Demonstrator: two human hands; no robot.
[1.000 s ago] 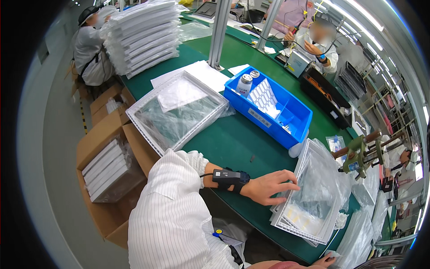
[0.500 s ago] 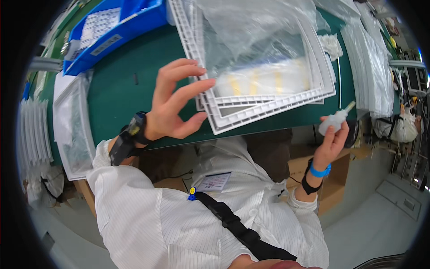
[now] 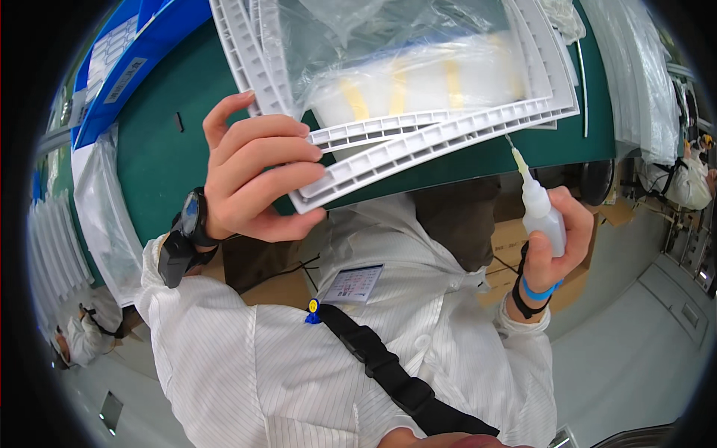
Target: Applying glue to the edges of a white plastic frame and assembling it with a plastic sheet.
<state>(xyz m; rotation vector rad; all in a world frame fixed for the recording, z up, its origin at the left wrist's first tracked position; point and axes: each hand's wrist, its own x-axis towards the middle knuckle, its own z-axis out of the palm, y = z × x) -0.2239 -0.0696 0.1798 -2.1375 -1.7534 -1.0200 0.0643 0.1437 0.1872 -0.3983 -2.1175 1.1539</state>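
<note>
At the near left corner of a white ribbed plastic frame (image 3: 441, 146), my left hand (image 3: 250, 172) grips the rail, its fingers over it and the thumb at the corner. That frame lies askew over another white frame (image 3: 388, 128). Through their openings show clear plastic film (image 3: 403, 33) and a white bundle with yellow strips (image 3: 418, 89). My right hand (image 3: 569, 231) is wrapped round a translucent squeeze bottle (image 3: 544, 216). Its thin tip points up, close to the near rail of the top frame; whether it touches cannot be made out.
A blue bin (image 3: 112, 101) holding printed sheets stands at the far left of the green table (image 3: 168, 149). Near it lies a plastic-wrapped frame (image 3: 108, 201). Clear plastic sleeves (image 3: 642, 97) and a thin white rod (image 3: 582, 93) are at the right. Cardboard boxes (image 3: 508, 239) stand below the table.
My left hand has closed on the frame's corner, and the frame has shifted left and nearer. My right hand has turned the bottle upright and brought its tip toward the frame.
</note>
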